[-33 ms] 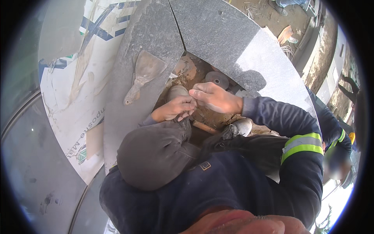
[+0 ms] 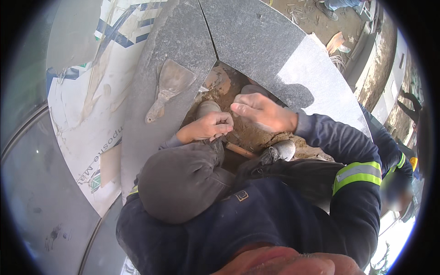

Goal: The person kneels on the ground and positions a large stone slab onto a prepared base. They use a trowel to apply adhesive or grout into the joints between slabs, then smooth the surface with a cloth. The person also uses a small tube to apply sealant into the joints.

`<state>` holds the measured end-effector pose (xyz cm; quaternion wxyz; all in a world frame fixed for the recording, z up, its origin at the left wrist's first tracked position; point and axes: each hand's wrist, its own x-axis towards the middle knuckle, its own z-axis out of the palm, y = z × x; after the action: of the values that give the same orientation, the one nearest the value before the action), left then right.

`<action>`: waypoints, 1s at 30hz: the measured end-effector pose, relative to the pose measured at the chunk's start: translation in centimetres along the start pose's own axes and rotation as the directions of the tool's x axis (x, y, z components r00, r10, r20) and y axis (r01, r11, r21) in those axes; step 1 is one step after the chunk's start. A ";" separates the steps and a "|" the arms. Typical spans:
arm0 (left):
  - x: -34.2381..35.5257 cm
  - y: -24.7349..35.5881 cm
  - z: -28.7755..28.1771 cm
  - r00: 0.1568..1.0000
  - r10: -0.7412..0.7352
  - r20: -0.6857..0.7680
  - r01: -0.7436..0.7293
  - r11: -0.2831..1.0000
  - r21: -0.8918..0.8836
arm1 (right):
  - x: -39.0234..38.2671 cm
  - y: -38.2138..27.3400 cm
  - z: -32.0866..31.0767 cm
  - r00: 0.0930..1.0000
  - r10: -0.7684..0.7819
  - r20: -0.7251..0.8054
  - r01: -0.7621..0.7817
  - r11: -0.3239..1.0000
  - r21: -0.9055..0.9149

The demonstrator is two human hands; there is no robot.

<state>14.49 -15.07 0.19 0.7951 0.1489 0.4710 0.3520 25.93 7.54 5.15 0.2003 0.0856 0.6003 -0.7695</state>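
Observation:
My left hand (image 2: 208, 126) is curled, fingertips pinched, over the dirt-filled opening (image 2: 215, 82) between grey stone slabs; whatever it holds is too small to make out. My right hand (image 2: 261, 110) hangs just right of it, fingers closed, contents hidden; a grey disc (image 2: 252, 89) is mostly behind it. Below my hands a wooden handle (image 2: 240, 150) lies beside my shoe (image 2: 282, 150). A dusty wide scraper (image 2: 176, 78) rests on the left slab (image 2: 142, 142).
A printed white board (image 2: 78, 137) and grey metal panels (image 2: 41, 183) line the left. At right another person (image 2: 396, 183) in dark reflective workwear works close by; someone's shoe (image 2: 327, 9) shows at top. Debris and coiled cable (image 2: 338, 62) lie beyond the slabs.
My right hand has moved right, away from my left hand, and is slightly blurred. My left hand has shifted a little to the right.

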 end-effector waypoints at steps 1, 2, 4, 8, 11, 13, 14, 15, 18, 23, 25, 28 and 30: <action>0.1 1.8 0.5 0.960 0.268 -0.080 -0.228 0.915 0.331 | -1.5 -0.9 -2.3 0.996 -0.087 -0.022 0.083 0.986 -0.145; 0.4 3.8 0.8 0.829 0.556 -0.056 -0.399 0.660 0.637 | -3.0 -1.9 -4.5 0.993 -0.054 -0.104 0.038 0.989 -0.146; 1.6 8.4 -0.7 0.626 0.778 -0.064 -0.237 0.267 0.934 | -4.7 -2.8 -7.8 0.953 -0.072 -0.294 0.014 0.981 -0.194; 3.4 17.0 -8.2 0.560 0.828 0.029 0.353 -0.270 0.896 | -6.3 -0.5 -10.3 0.845 -0.348 -0.406 0.143 0.878 -0.456; 3.9 19.1 -11.3 0.744 0.650 -0.156 0.335 -0.161 0.928 | -5.4 3.3 -11.2 0.731 -0.372 -0.573 0.148 0.905 -0.399; 4.2 20.0 -11.8 0.793 0.562 -0.234 0.396 -0.184 0.899 | -4.6 5.3 -11.9 0.707 -0.328 -0.627 0.199 0.942 -0.269; 4.2 20.2 -11.6 0.796 0.560 -0.231 0.417 -0.230 0.879 | -4.3 5.9 -12.2 0.675 -0.249 -0.694 0.190 0.968 -0.163; 4.3 20.5 -11.4 0.803 0.542 -0.249 0.431 -0.240 0.870 | -4.1 6.2 -12.6 0.680 -0.357 -0.640 0.255 0.934 -0.251; 4.4 21.1 -10.8 0.805 0.504 -0.313 0.484 -0.252 0.838 | -4.6 5.7 -12.6 0.667 -0.474 -0.575 0.314 0.878 -0.360; 6.6 20.7 -11.4 0.769 0.545 -0.336 0.584 -0.385 0.715 | -6.0 3.9 -10.6 0.608 -0.602 -0.518 0.477 0.798 -0.368; 7.2 20.5 -12.0 0.769 0.576 -0.276 0.551 -0.379 0.743 | -5.1 3.8 -10.1 0.555 -0.710 -0.434 0.607 0.702 -0.372; 7.4 20.2 -12.6 0.777 0.550 -0.307 0.544 -0.341 0.766 | -1.0 4.0 -10.7 0.607 -0.624 -0.493 0.444 0.780 -0.441; 7.0 20.2 -12.7 0.775 0.503 -0.382 0.562 -0.273 0.781 | 0.2 4.3 -10.9 0.603 -0.638 -0.480 0.421 0.765 -0.487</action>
<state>-2.65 2.91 0.61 0.1333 0.5771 0.7870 -0.1726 26.35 17.08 -1.60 -0.2386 0.1148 0.7465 -0.6104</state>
